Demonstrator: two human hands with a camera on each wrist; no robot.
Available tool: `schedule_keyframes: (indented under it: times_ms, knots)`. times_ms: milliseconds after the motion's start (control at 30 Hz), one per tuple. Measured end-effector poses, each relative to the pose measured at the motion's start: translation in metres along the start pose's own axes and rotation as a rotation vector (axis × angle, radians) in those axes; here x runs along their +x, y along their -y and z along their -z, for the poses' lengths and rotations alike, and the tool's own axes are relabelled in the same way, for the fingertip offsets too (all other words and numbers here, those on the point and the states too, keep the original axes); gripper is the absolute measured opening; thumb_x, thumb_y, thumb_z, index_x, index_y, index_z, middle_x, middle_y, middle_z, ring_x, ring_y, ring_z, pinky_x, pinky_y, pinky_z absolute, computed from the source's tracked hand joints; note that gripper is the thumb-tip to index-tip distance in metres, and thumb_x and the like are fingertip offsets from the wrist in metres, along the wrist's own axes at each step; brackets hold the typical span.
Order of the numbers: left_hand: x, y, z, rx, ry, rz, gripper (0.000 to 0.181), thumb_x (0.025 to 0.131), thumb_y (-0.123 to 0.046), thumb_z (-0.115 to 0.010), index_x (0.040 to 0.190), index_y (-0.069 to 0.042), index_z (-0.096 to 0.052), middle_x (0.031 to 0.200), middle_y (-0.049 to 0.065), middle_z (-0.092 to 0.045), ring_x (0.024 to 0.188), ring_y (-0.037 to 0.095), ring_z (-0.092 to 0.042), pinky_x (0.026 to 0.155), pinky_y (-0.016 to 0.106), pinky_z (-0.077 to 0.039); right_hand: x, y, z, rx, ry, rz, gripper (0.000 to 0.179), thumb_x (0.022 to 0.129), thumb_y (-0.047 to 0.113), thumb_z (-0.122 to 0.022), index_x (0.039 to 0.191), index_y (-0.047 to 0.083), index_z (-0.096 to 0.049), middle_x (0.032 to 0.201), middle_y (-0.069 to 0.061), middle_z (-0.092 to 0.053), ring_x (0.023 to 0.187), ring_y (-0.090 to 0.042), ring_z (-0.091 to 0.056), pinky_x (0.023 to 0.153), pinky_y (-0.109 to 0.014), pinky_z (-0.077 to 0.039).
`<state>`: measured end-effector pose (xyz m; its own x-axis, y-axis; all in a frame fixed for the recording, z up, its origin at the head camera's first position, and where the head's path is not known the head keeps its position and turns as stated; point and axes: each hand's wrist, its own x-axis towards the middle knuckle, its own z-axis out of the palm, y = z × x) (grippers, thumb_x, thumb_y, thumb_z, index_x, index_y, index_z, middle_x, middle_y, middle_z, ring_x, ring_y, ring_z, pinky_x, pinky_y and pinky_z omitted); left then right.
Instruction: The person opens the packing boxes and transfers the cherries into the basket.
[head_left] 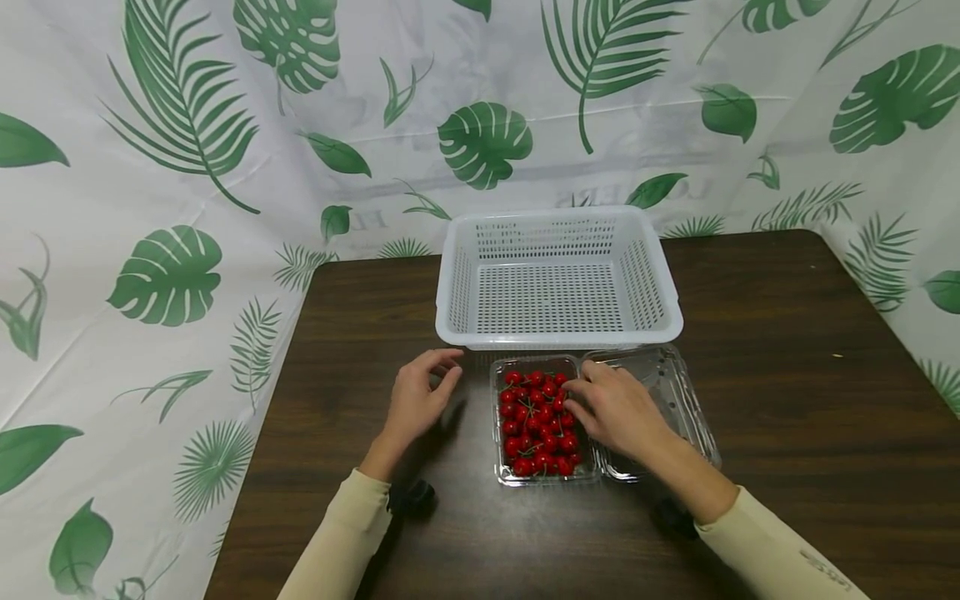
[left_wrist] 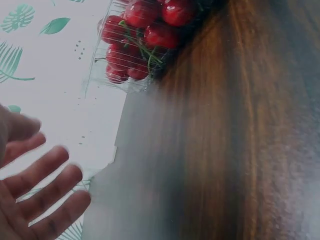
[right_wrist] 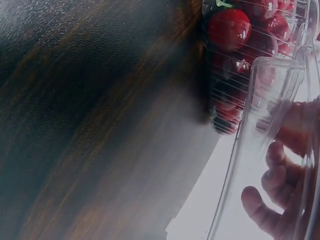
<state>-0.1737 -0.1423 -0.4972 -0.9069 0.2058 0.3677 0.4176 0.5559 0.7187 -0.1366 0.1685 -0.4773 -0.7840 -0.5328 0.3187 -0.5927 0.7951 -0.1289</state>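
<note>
A clear plastic clamshell box stands on the table with its lid folded open to the right. Red cherries with green stems fill the box; they also show through its wall in the left wrist view and the right wrist view. My right hand is over the lid's side, its thumb and fingertips at the right edge of the cherries, apart from each other. Through the clear lid the right wrist view shows its fingers loosely bent. Left of the box, my left hand hovers with relaxed, spread fingers and holds nothing.
A white perforated plastic basket stands just behind the box, with nothing in it. Dark wood table lies around them. A white cloth with green leaves hangs behind and to the sides.
</note>
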Motion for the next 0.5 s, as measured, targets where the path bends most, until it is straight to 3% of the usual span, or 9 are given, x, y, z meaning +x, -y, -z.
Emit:
schedule_keyframes:
  times_ms: [200,333,500]
  knots:
    - [0.013,0.002,0.003,-0.044,-0.128,0.163,0.017,0.098,-0.018,-0.060,0.105,-0.006,-0.071,0.088,0.003,-0.070,0.077,0.020,-0.066,0.063,0.034,-0.054,0.000,0.001,0.001,0.014,-0.007,0.000,0.017,0.084,0.024,-0.079,0.095,0.012,-0.076,0.078,0.004,-0.045,0.065,-0.014,-0.039,0.054,-0.028,-0.032]
    - [0.022,0.002,0.005,-0.039,-0.140,0.236,0.023,0.102,-0.027,-0.053,0.102,-0.011,-0.071,0.085,0.000,-0.071,0.074,0.015,-0.066,0.065,0.036,-0.051,0.000,0.001,0.000,0.025,-0.019,0.005,0.014,0.083,0.023,-0.079,0.093,0.013,-0.076,0.077,0.004,-0.046,0.066,-0.014,-0.041,0.054,-0.028,-0.033]
    - [0.032,0.002,0.006,-0.083,-0.134,0.270,0.027,0.103,-0.028,-0.052,0.099,-0.008,-0.070,0.082,0.005,-0.070,0.070,0.020,-0.065,0.060,0.032,-0.052,-0.001,0.001,0.000,0.044,-0.042,0.010,0.010,0.082,0.020,-0.079,0.089,0.014,-0.075,0.075,0.005,-0.044,0.065,-0.014,-0.043,0.054,-0.028,-0.033]
